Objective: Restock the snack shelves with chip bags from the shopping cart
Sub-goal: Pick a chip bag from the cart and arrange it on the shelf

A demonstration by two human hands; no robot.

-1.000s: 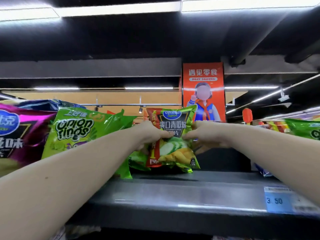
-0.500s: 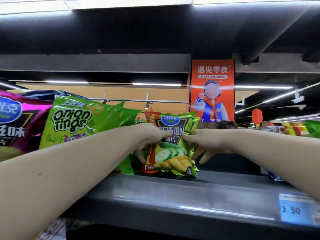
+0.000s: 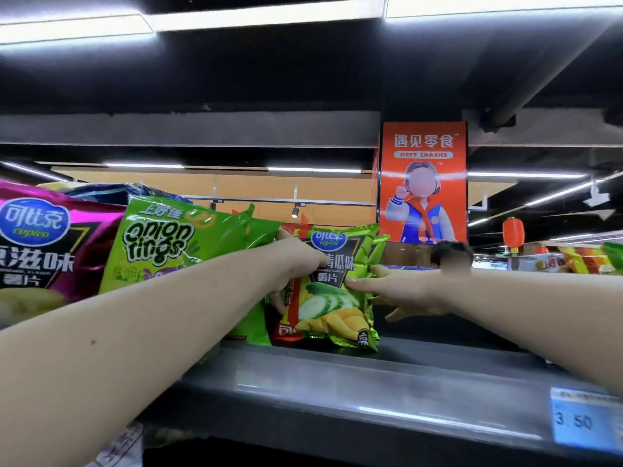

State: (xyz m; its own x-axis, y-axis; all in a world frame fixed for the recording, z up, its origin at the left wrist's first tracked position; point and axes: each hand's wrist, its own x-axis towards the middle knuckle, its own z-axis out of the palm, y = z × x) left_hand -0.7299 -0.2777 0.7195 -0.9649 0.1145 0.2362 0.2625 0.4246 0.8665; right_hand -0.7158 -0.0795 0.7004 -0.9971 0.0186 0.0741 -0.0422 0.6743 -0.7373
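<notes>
Starting at the far left, a purple chip bag (image 3: pixel 37 251) stands on the shelf (image 3: pixel 387 382), and just beside it leans a green onion rings bag (image 3: pixel 158 244). Next comes the left hand (image 3: pixel 293 264), which reaches over the onion rings bag and closes its fingers on the left edge of the cucumber chip bag (image 3: pixel 337 294), where a red strip is visible. The bag stands almost upright on the shelf, its bottom touching the grey surface. On its right side the right hand (image 3: pixel 401 291) presses with the thumb on the front of the bag, while the other fingers are spread behind and below it, so both hands are clamped on this one bag. Compared with half a second before, the bag sits a little straighter and tighter against the green bags at its left. I judge that the placing is nearly done and that what is left is to let go. Further right the shelf is bare, with a blue price tag (image 3: pixel 583 419) on its front edge.
</notes>
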